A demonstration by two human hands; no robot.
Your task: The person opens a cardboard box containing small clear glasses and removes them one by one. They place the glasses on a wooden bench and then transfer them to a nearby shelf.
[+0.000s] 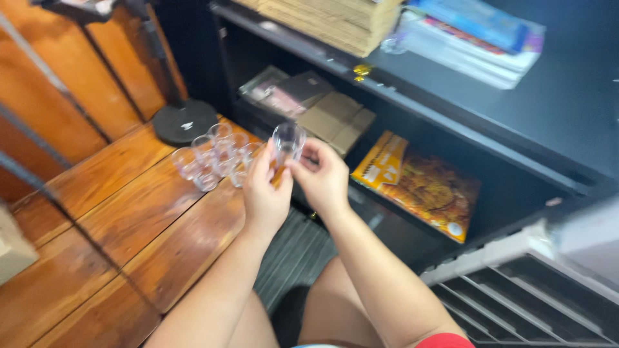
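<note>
The setting is a corner where a black shelving unit (pixel 490 122) stands against a wooden table (pixel 129 219) of reddish planks, with wood panelling behind. The unit's top carries stacked books (pixel 477 38) and a pile of flat cardboard (pixel 329 22); its lower shelf holds folded cardboard pieces (pixel 335 119) and a yellow printed packet (pixel 419 183), laid flat so they fit the low opening. A round black stand base (pixel 184 121) sits at the table's far edge. Just beside it, near the far right corner, a cluster of small clear glasses (pixel 209 158) stands grouped closely together, upright. Both hands are raised above that corner: the left hand (pixel 265 193) and right hand (pixel 322 177) jointly pinch one small clear glass (pixel 287 142), fingers closed around its lower part, apparently steadying it for inspection.
</note>
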